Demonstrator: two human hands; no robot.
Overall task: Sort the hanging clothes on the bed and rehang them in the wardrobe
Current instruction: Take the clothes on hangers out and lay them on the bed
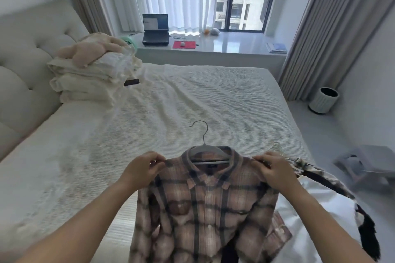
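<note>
A brown and pink plaid shirt lies front up on the near part of the bed, still on a grey hanger whose hook points away from me. My left hand pinches the shirt's left shoulder. My right hand pinches its right shoulder. To the right lie more hung clothes: a white garment and a dark plaid one under it, partly hidden. The wardrobe is out of view.
Folded cream bedding with a pink plush toy is stacked by the headboard, a dark phone beside it. A laptop and red mat sit on the window ledge. A white bin and grey stool stand on the floor at the right.
</note>
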